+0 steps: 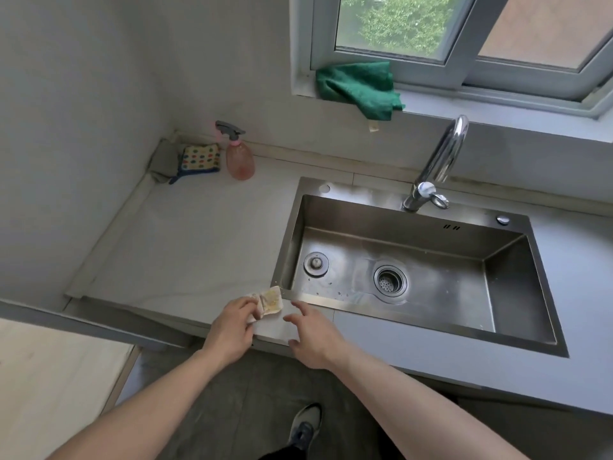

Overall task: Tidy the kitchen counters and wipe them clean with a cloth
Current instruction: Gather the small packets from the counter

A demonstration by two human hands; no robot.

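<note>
The left hand point(232, 330) curls its fingers over one small stained cloth point(269, 303), pressing it on the counter point(199, 234) just beside the near-left corner of the single steel sink point(510, 273). The right hand point(313, 336) hovers next to it, fingers spread and holding nothing. In the far corner sit one dotted sponge cloth point(201, 158) and one pink spray bottle point(239, 157). One green cloth point(360, 86) hangs off the windowsill above, and one faucet point(438, 164) arches over the sink.

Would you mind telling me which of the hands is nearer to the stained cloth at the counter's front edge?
The left. The left hand holds the stained cloth by its near-left part, fingers on it. The right hand hovers open just to the cloth's right, not touching it.
</note>
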